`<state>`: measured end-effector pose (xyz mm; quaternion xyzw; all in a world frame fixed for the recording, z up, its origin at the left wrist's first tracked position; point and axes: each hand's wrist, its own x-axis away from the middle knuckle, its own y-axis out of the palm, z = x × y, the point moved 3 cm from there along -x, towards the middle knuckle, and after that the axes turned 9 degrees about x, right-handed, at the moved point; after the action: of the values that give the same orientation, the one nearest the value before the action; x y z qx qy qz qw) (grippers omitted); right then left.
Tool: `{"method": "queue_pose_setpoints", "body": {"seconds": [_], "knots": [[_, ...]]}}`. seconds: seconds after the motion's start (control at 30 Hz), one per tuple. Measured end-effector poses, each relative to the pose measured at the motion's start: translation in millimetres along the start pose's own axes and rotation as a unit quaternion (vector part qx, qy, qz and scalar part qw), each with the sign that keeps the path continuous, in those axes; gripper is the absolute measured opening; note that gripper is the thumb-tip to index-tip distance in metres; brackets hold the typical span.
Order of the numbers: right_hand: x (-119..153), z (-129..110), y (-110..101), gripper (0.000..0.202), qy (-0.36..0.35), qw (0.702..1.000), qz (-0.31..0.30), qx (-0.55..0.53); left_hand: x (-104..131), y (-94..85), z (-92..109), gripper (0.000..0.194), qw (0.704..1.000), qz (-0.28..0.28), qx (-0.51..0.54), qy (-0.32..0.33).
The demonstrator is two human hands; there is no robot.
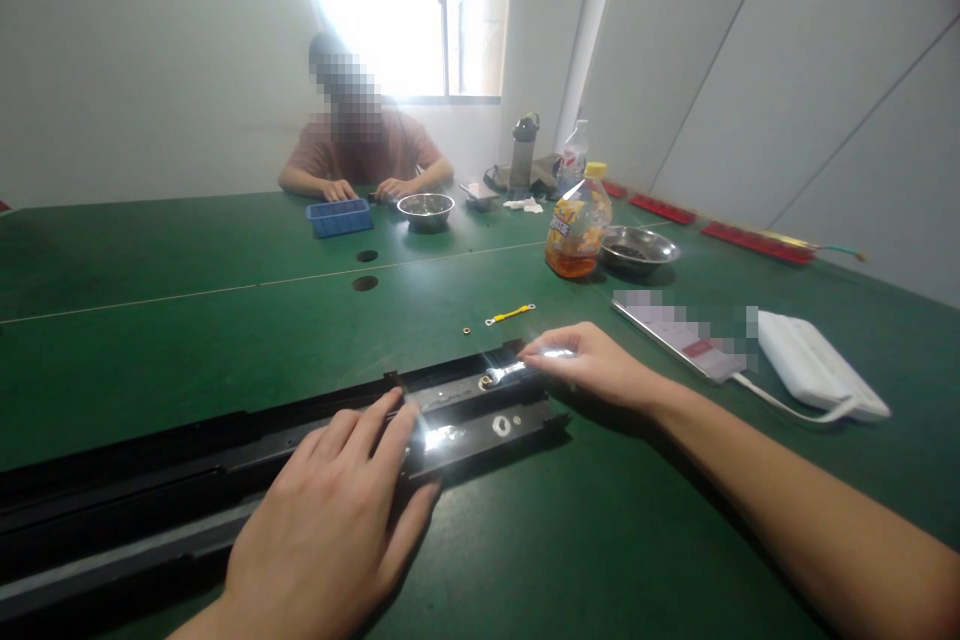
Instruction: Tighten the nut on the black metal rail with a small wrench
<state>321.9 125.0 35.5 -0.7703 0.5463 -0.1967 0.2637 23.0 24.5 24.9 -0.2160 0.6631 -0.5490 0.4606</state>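
Note:
A long black metal rail [247,425] with raised edges lies across the table, its end near the middle of the view. Across its top is my left hand [330,500], with the fingers over the rail and the thumb along the near edge, gripping it. My right hand [592,360] pinches a shiny wrench [517,369] at the rail's far-right end. The wrench's jaw sits around a small brass-coloured nut [486,381] on the rail. Nearer to me, a round pale patch with a hole [502,426] shows on the rail.
Beyond the rail lie a yellow cable with ring ends [511,314] and a loose nut [466,331]. A juice bottle [574,235], metal bowl [652,248], phone [675,335] and white power bank [817,360] stand right. A co-worker [367,155] sits opposite by a blue tray [339,218].

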Motion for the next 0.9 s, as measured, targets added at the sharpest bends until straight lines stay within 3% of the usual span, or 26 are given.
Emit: {"method": "queue_pose_setpoints", "body": {"seconds": [0.6, 0.9], "knots": [[-0.8, 1.3, -0.8, 0.034, 0.015, 1.000, 0.012, 0.002, 1.0, 0.5, 0.0, 0.062, 1.000, 0.002, -0.004, 0.000], [0.1, 5.7, 0.1, 0.045, 0.050, 0.998, 0.039, 0.013, 1.8, -0.9, -0.2, 0.061, 1.000, 0.006, -0.005, 0.004]]}}
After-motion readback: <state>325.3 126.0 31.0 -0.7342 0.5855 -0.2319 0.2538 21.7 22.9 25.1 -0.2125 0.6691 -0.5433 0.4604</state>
